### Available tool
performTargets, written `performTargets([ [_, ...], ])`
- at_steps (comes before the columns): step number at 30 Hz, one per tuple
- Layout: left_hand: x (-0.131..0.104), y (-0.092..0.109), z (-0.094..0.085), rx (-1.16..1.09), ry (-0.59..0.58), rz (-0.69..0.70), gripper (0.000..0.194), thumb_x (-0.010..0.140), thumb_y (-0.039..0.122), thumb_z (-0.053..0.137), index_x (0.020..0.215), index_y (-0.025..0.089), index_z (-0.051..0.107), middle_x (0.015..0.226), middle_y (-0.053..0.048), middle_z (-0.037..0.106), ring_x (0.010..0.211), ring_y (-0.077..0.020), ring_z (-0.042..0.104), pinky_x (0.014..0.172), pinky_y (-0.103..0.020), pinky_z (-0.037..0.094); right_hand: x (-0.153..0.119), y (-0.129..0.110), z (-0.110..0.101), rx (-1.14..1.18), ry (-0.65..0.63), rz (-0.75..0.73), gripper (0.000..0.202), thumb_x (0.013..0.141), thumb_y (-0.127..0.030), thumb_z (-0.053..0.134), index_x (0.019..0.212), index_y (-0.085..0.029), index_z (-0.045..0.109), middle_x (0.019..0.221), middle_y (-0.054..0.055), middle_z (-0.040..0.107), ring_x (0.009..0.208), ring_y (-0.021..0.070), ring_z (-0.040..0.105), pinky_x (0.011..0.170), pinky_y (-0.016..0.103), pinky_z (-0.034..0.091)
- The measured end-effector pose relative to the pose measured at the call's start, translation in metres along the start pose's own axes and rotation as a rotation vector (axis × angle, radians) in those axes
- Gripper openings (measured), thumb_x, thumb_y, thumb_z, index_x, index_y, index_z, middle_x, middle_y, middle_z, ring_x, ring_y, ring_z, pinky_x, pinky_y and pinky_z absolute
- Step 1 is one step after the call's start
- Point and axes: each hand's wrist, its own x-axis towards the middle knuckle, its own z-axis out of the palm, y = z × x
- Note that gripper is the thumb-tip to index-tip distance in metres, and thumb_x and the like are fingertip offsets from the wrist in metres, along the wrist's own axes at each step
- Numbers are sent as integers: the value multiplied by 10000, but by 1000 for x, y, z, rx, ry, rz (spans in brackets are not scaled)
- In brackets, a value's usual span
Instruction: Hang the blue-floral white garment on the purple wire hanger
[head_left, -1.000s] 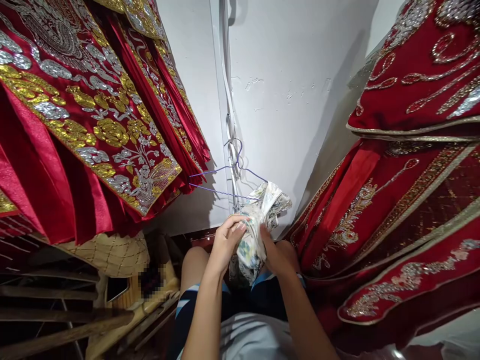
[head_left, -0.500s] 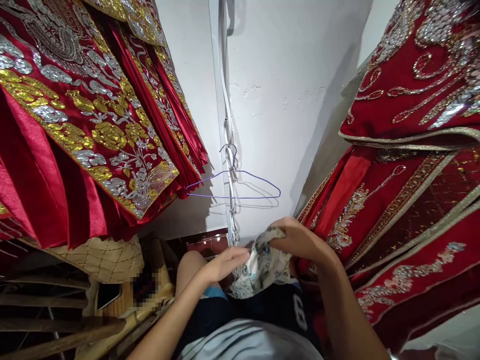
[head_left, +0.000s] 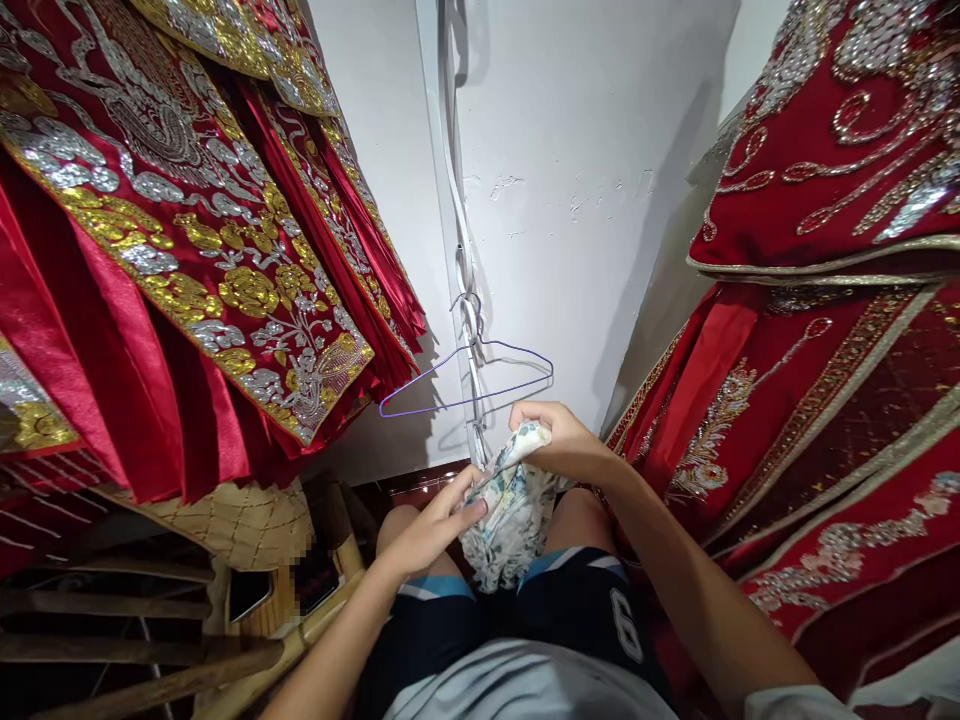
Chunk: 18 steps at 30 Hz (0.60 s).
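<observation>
The flowered cloth (head_left: 514, 525) has come off the purple hanger (head_left: 420, 411) since a second ago and hangs by the knees (head_left: 581, 520), its upper part pinched in the left hand (head_left: 444, 518) and right hand (head_left: 564, 435).

The floral fabric (head_left: 511, 520) looks matt, the hanger (head_left: 439, 408) perhaps coated metal.

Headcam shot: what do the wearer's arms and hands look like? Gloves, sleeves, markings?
Left hand and right hand: bare, no gloves, rings or watch visible. Left forearm and right forearm: uncovered, no cables or markings seen. Pale sleeve on the right arm; left sleeve out of frame.
</observation>
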Motion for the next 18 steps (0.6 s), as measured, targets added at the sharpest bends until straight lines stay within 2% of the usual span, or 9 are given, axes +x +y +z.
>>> performTargets([
  [3,-11,-11,-14,282,36,-62,375,867,565,553,941,225,693,937,-74,699,934,-269,593,902,-367,451,13,12,-13,-63,82,-50,176,634,-127,606,802,-179,590,708,-34,545,622,116,470,551,208,345],
  [6,-18,-23,-35,579,22,-197,392,875,557,508,769,220,677,809,-74,700,851,-285,620,949,-424,424,43,40,-15,-158,180,-87,453,640,-102,565,1076,-189,654,822,-2,641,666,144,533,621,237,407],
  [8,-21,-30,-50,781,34,-317,388,861,532,516,689,210,649,769,-95,698,832,-316,639,990,-505,383,69,63,-11,-181,216,-108,626,658,-87,531,1267,-215,600,920,21,682,722,160,575,693,259,446],
  [10,-23,-35,-64,926,56,-398,346,847,488,538,686,202,650,810,-125,717,881,-354,654,1039,-595,308,93,85,-5,-198,261,-116,516,697,-103,511,1185,-197,652,993,47,701,822,175,608,779,271,459],
  [12,-24,-36,-79,992,101,-407,300,862,448,530,782,207,691,973,-151,740,1019,-377,645,1085,-647,219,109,104,1,-238,248,-68,320,723,-116,477,941,-169,705,902,50,714,821,184,615,777,271,457],
  [14,-24,-32,-94,1040,181,-383,290,892,406,494,908,224,719,1219,-152,693,1213,-378,567,1119,-641,179,113,119,3,-273,215,-15,215,716,-113,466,750,-158,673,771,43,697,753,187,606,726,267,447],
  [16,-21,-26,-106,1112,255,-398,311,912,365,450,935,230,730,1371,-137,609,1312,-373,496,1118,-606,235,107,128,4,-290,203,10,183,697,-110,485,742,-153,657,750,46,690,721,191,597,689,264,433],
  [18,-17,-20,-111,1177,289,-462,338,918,350,423,891,219,734,1370,-150,606,1269,-377,539,1075,-558,335,99,133,3,-312,233,38,291,691,-111,505,930,-148,668,830,60,704,745,202,603,679,264,428],
])
